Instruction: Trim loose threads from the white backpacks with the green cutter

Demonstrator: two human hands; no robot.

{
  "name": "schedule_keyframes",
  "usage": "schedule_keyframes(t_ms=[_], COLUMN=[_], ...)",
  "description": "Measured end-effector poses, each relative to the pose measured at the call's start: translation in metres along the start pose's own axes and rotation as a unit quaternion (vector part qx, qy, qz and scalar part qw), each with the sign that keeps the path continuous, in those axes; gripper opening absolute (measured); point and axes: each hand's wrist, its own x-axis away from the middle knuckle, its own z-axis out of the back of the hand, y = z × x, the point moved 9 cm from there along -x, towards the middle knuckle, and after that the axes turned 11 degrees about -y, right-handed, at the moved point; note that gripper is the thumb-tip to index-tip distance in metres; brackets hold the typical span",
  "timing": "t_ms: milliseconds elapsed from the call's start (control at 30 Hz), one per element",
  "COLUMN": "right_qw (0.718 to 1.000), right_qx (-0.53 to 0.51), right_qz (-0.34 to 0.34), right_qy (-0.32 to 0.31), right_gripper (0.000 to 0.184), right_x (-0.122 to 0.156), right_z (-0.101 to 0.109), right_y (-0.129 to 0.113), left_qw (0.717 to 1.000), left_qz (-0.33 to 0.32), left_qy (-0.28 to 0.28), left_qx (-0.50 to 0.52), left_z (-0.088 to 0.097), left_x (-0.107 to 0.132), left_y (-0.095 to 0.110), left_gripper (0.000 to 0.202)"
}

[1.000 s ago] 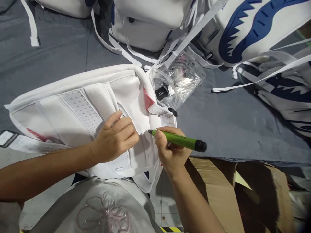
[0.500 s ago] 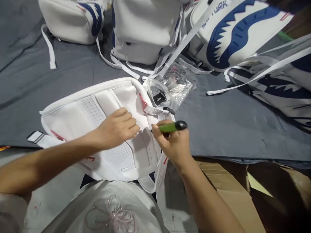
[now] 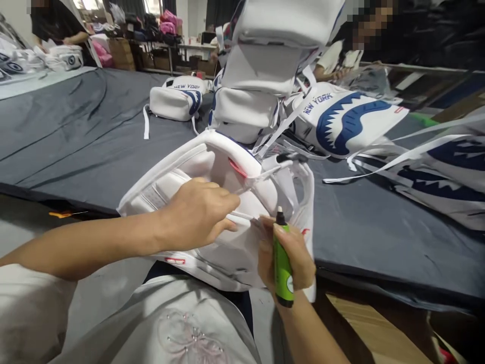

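Observation:
A white backpack [image 3: 178, 172] is tipped up off the grey cloth table [image 3: 68, 136], its padded back side facing me. My left hand [image 3: 199, 212] is closed on a thin white strap at the backpack's back panel. My right hand [image 3: 288, 253] grips a green marker [image 3: 282, 263] held upright, tip pointing up, and its fingers also pinch the backpack's fabric beside the strap. A red tab [image 3: 237, 167] shows near the top handle.
Stacked white backpacks [image 3: 261, 65] stand behind, and shark-mouth printed bags [image 3: 348, 121] with loose white straps lie to the right. Another white bag [image 3: 174, 101] sits farther back. Other people work at the far side. A cardboard box [image 3: 379, 328] is below the table edge.
The view has lifted to show the room. The backpack has been raised from flat to tilted up. The marker turned from lying sideways to upright, and the left hand went from pressing to gripping a strap.

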Motion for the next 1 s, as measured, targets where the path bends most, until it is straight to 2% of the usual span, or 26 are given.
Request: schedule_keyframes(t_ms=[67,133,200,233,267,333,400,433,500,567,600,667,733,900,1000], right_qw=[0.998,0.996,0.995,0.996,0.996,0.995,0.991,0.991,0.993,0.993,0.992,0.990,0.989,0.985,0.980], right_qx=[-0.011,-0.008,0.001,0.002,-0.002,-0.021,-0.041,-0.046,-0.047,-0.040,-0.037,-0.031,-0.030,-0.081,-0.125], right_qz=[0.054,0.080,0.068,0.045,0.011,-0.058,-0.093,-0.095,-0.092,-0.103,-0.111,-0.126,-0.127,-0.123,-0.143], right_qy=[-0.017,-0.045,-0.075,-0.082,-0.085,-0.083,-0.082,-0.078,-0.061,-0.045,-0.044,-0.053,-0.068,-0.090,-0.058], right_gripper=[0.052,0.048,0.045,0.045,0.044,0.041,0.041,0.041,0.042,0.040,0.036,0.030,0.028,0.034,0.037], right_x=[-0.015,-0.020,-0.014,-0.008,-0.002,0.010,0.020,0.023,0.026,0.029,0.030,0.033,0.036,0.043,0.047], right_z=[0.004,-0.006,-0.021,-0.027,-0.032,-0.037,-0.040,-0.041,-0.043,-0.046,-0.048,-0.052,-0.052,-0.049,-0.045], right_y=[-0.015,-0.023,-0.017,-0.009,0.003,0.026,0.039,0.040,0.036,0.031,0.029,0.028,0.030,0.044,0.054], left_qw=[0.996,0.989,0.989,0.992,0.996,0.998,0.994,0.995,0.998,0.995,0.989,0.977,0.972,0.964,0.951], left_qz=[0.051,0.074,0.046,0.017,-0.016,-0.058,-0.049,-0.036,-0.009,0.017,0.030,0.047,0.033,-0.056,-0.062], left_qy=[-0.025,-0.064,-0.089,-0.084,-0.063,0.011,0.074,0.077,0.016,-0.084,-0.129,-0.190,-0.208,-0.178,-0.186], left_qx=[0.062,0.112,0.113,0.090,0.057,-0.015,-0.056,-0.059,-0.053,-0.057,-0.067,-0.087,-0.105,-0.188,-0.239], left_z=[-0.009,-0.036,-0.063,-0.071,-0.073,-0.063,-0.048,-0.044,-0.053,-0.077,-0.091,-0.115,-0.128,-0.130,-0.135], left_x=[0.010,0.011,0.004,-0.001,-0.005,-0.013,-0.020,-0.027,-0.048,-0.072,-0.083,-0.098,-0.105,-0.093,-0.090], left_y=[-0.003,-0.006,-0.004,0.000,0.003,0.005,-0.002,-0.009,-0.022,-0.036,-0.042,-0.051,-0.051,-0.029,-0.023], left_gripper=[0.025,0.020,0.012,0.009,0.009,0.015,0.019,0.022,0.046,0.068,0.068,0.053,0.046,0.089,0.096])
